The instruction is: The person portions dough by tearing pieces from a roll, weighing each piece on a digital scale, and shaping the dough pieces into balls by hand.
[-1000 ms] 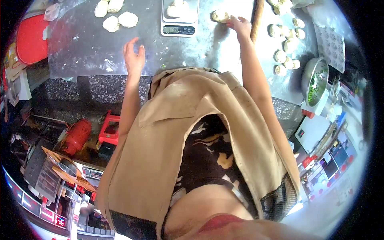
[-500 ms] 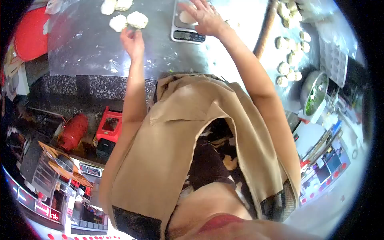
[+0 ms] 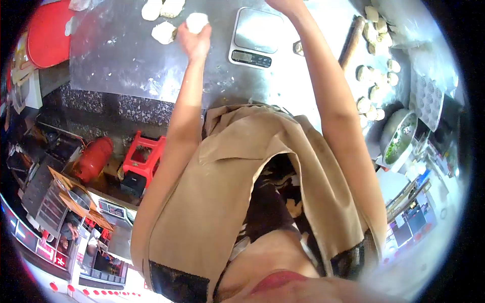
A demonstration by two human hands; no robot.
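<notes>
My left hand is closed around the near side of a round, pale dough piece at the worktop. Beside it lies another dough piece, with two more dough pieces behind. To the right stands a white kitchen scale with its metal plate bare. My right hand reaches past the scale to the top edge of the picture; its fingers are cut off from view. A small dough lump shows partly behind my right forearm.
A wooden rolling pin lies right of my right arm. Beyond it are several small dough pieces, a metal bowl with chopped greens and a moulded tray. A red stool and red gas cylinder stand below at left.
My left hand has closed on the dough piece it was reaching toward. My right hand has left the scale and moved up; the dough on the plate is gone. The view has shifted slightly.
</notes>
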